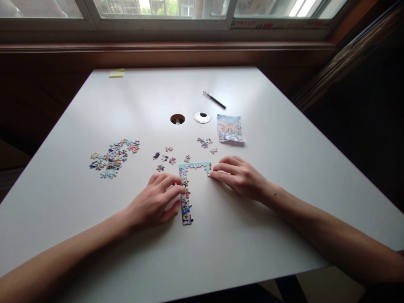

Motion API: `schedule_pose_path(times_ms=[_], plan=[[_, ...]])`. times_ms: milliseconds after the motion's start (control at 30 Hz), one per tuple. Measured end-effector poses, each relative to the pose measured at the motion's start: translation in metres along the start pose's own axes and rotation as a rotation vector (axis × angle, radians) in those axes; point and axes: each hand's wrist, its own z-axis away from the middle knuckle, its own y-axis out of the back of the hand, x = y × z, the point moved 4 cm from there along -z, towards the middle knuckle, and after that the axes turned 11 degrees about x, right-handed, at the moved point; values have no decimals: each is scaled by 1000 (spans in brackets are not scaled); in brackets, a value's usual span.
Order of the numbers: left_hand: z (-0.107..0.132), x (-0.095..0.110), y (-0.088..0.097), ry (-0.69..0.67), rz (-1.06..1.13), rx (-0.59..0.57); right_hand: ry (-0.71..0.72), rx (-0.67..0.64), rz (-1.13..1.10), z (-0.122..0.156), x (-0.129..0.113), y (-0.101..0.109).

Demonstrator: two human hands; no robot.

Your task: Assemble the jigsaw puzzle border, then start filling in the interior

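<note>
puzzle border [186,206], long side twd near table edge [221,284], lies btwn l hand [160,197], loosely open, & r hand [238,173], grip unclear.

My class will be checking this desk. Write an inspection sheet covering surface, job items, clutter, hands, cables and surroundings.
Surface: white table with a round hole; perforated disc or cover beside it.
Job items: partly joined puzzle border, long left side, top edge, short start on the right; piece pile at left; scattered pieces beyond the border; picture sheet.
Clutter: pen; yellow note at the far edge.
Hands: left hand at the border's left side; right hand, fingertips at its right end, grip unclear.
Cables: nothing seen; something pale inside the hole, unidentifiable.
Surroundings: window beyond the table; dark area at right.
</note>
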Motion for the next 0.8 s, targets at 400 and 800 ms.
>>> schedule_pose_path(times_ms=[400, 800], plan=[[0, 0, -1, -1, -4, -4, -87, -34, -100, 1, 3, -2], [0, 1, 0, -7, 2, 8, -356, 72, -221, 9, 19, -12]])
